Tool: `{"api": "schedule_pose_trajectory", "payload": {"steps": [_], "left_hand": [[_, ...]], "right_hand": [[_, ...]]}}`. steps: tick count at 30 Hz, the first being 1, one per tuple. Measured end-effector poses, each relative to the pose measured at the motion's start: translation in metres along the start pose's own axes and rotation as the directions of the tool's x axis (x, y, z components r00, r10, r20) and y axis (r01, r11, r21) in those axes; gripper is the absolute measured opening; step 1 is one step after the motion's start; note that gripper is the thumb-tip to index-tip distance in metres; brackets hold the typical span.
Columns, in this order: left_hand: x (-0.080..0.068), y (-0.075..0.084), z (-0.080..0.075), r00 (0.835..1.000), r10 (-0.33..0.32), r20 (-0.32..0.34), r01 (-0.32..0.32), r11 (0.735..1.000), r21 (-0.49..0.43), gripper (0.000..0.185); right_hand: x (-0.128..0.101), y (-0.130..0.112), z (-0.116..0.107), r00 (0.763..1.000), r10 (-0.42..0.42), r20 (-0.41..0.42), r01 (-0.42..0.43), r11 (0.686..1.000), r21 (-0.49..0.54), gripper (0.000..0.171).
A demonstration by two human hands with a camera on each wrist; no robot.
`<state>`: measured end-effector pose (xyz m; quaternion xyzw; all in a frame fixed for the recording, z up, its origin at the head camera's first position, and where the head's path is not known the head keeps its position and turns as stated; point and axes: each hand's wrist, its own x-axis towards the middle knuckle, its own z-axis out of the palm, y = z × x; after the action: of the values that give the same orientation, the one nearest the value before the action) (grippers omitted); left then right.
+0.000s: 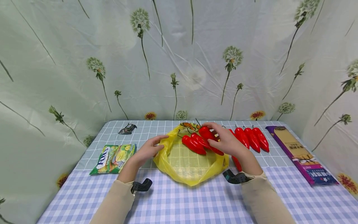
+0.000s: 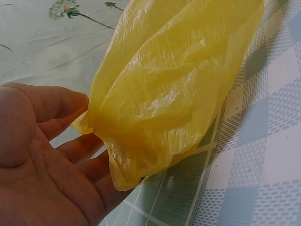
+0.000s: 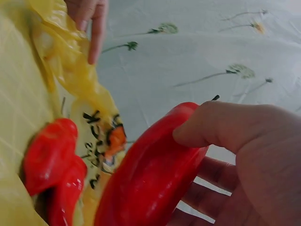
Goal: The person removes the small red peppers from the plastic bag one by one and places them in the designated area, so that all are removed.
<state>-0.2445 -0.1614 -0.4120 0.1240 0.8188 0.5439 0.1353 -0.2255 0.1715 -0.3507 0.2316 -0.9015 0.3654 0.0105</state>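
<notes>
A yellow plastic bag [image 1: 163,161] lies on the table with its mouth spread wide. At its left edge, my left hand [image 1: 148,151] pinches the film between thumb and forefinger, the other fingers loosely bent behind, as the left wrist view shows. My right hand [image 1: 230,141] holds a red pepper [image 3: 150,174] over the bag's right side, thumb on top and fingers beneath. Inside the bag, red peppers [image 3: 51,155] lie side by side toward the back. Part of the held pepper's stem end is covered by the thumb.
More red peppers [image 1: 253,138] lie in a row right of the bag, one partly behind the right forearm. A purple pasta packet [image 1: 300,155] lies far right. At left are a green Fox's candy packet [image 1: 114,158] and a small dark packet [image 1: 127,129].
</notes>
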Motion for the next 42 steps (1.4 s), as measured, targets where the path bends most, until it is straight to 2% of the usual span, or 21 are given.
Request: {"api": "schedule_pose_trajectory", "payload": {"steps": [9,17,24,29,35,42], "left_hand": [[0.000,-0.002,0.000,1.000,-0.008,0.008,0.008,1.000,0.002,0.046],[0.001,-0.002,0.000,1.000,-0.018,0.008,0.018,1.000,-0.006,0.046],[0.000,0.000,0.001,1.000,-0.023,0.012,0.023,1.000,-0.010,0.046],[-0.001,0.001,0.001,1.000,-0.024,0.011,0.024,1.000,-0.007,0.046],[0.000,0.000,0.001,1.000,-0.024,0.009,0.024,1.000,0.011,0.046],[0.001,-0.001,0.000,0.999,-0.035,0.008,0.035,0.999,0.020,0.046]], "right_hand": [[-0.007,0.006,-0.019,0.997,0.080,-0.019,-0.080,0.997,0.005,0.061],[-0.016,0.013,-0.036,0.996,0.086,-0.020,-0.086,0.996,0.000,0.065],[-0.022,0.022,-0.048,0.988,0.152,-0.009,-0.153,0.988,-0.016,0.065],[-0.026,0.027,-0.055,0.986,0.165,-0.018,-0.166,0.985,-0.037,0.063],[-0.030,0.030,-0.063,0.975,0.220,-0.011,-0.220,0.975,-0.007,0.063],[-0.036,0.038,-0.072,0.976,0.217,-0.011,-0.217,0.976,-0.019,0.065]]}}
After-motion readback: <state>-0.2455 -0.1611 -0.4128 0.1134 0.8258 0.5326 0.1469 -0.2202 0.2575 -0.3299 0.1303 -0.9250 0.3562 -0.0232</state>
